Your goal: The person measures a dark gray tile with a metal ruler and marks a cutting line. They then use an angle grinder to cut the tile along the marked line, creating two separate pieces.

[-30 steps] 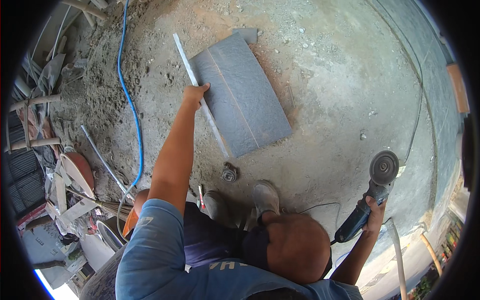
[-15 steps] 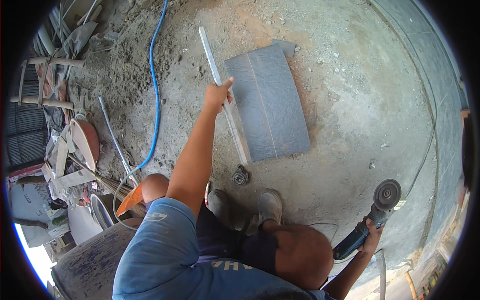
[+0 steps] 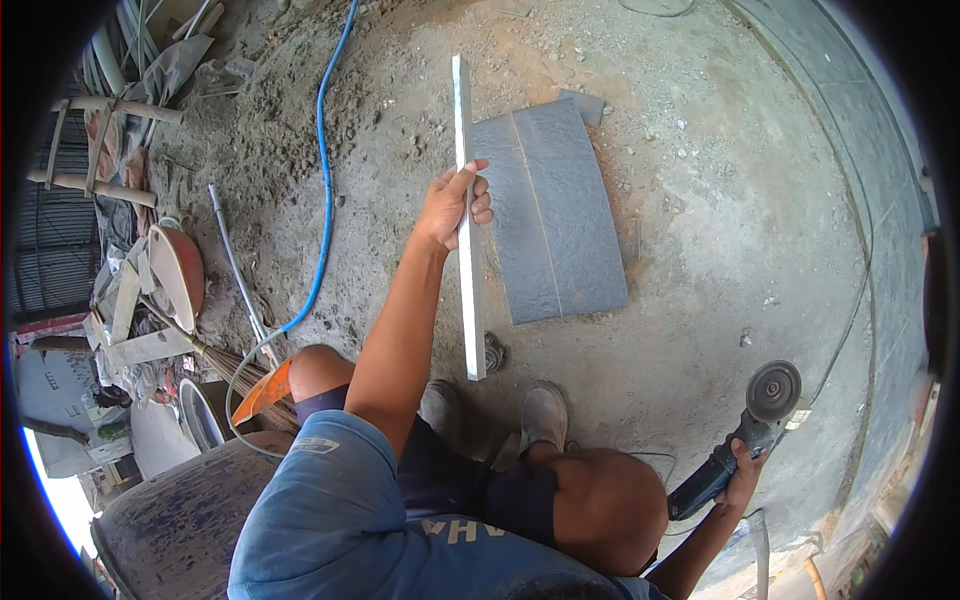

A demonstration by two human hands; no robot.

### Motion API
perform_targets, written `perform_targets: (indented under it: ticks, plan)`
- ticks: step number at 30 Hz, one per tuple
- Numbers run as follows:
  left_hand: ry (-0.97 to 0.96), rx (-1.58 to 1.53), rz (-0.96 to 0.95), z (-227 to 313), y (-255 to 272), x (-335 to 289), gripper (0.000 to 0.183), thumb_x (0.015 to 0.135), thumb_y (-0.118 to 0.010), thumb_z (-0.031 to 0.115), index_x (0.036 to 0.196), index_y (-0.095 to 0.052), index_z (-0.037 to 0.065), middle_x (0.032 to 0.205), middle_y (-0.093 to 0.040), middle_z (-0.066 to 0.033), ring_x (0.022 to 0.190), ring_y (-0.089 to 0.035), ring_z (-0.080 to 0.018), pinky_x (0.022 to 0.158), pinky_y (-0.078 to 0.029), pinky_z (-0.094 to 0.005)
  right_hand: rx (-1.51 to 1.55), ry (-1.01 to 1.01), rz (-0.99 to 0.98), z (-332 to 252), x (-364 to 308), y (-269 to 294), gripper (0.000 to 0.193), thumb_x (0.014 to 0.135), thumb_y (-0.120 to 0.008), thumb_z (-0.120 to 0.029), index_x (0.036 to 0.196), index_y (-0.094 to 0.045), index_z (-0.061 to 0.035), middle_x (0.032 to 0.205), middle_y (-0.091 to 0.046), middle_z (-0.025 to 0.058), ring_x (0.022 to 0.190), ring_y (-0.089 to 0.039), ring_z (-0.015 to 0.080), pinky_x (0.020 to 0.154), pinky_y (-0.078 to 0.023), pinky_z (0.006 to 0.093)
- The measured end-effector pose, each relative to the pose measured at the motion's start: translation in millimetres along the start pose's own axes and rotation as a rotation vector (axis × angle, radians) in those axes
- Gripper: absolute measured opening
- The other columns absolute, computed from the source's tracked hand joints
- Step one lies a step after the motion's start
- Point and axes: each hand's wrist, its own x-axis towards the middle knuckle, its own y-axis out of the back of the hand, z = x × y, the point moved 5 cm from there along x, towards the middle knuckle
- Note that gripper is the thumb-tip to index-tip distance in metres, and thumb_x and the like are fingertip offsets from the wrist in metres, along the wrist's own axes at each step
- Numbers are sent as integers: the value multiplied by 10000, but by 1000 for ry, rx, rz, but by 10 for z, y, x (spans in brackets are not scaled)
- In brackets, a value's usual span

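Note:
My left hand [image 3: 455, 208] is closed around the middle of a long metal straightedge bar [image 3: 468, 300], held up over the left edge of a dark grey tile [image 3: 555, 215]. A thin light line runs lengthwise down that tile, which lies flat on the ground. Off to the right, my right hand [image 3: 742, 474] grips the dark body of an angle grinder [image 3: 718, 470]. Its round disc [image 3: 773, 391] faces up, and I cannot tell whether it spins. A small round dark object [image 3: 494, 352] sits partly hidden behind the bar's near end.
A blue hose [image 3: 328, 180] crosses the dirt on the left. A grey tile scrap [image 3: 584, 106] touches the big tile's far edge. A barrel [image 3: 180, 515], a broom [image 3: 235, 365] and a reddish basin [image 3: 177, 277] stand at left. A cable [image 3: 852, 310] runs along the right.
My left hand has lifted the bar from beside the tile and turned it more upright in view, its near end now closer to me. The grinder has hardly moved.

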Motion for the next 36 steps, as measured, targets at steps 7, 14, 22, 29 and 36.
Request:
perform_targets:
  ticks: [7,14,22,29,36]
  plan:
    - [63,236,182,-388,151,278,319,936,-617,163,1203,-533,10,772,-505,-34,590,-477,-149,526,-441,-340,-25,-4,9,-5,-7,-6,638,726,-801,-212,1227,-442,-47,840,-581,89,618,-614,188,522,-527,306]
    - [-321,1143,552,-757,191,725,293,837,-663,172,950,-626,-97,929,-651,-240,831,-638,-363,730,-526,-442,-13,-26,-8,-6,-49,-116,626,729,-789,-196,1234,-446,-56,860,-589,93,626,-624,200,539,-537,322]
    - [-305,1402,551,-939,-235,737,362,823,-686,238,973,-609,-82,1007,-607,-301,989,-614,-446,901,-493,-493,-10,-54,22,47,-15,-43,591,725,-781,-181,1208,-462,-59,864,-595,87,620,-620,195,543,-535,319]
    - [-332,1431,512,-1001,-270,785,405,793,-719,238,1024,-595,-71,1019,-610,-282,991,-613,-436,891,-493,-499,11,-133,3,39,19,-64,644,692,-782,-112,1234,-439,-66,893,-579,101,659,-622,211,577,-540,331]
    - [-501,1420,569,-1049,-267,798,375,764,-737,271,928,-633,-50,924,-651,-280,932,-623,-449,866,-491,-510,-19,-116,-3,105,34,-16,560,734,-791,-167,1193,-494,-43,895,-627,93,658,-649,205,577,-561,323]
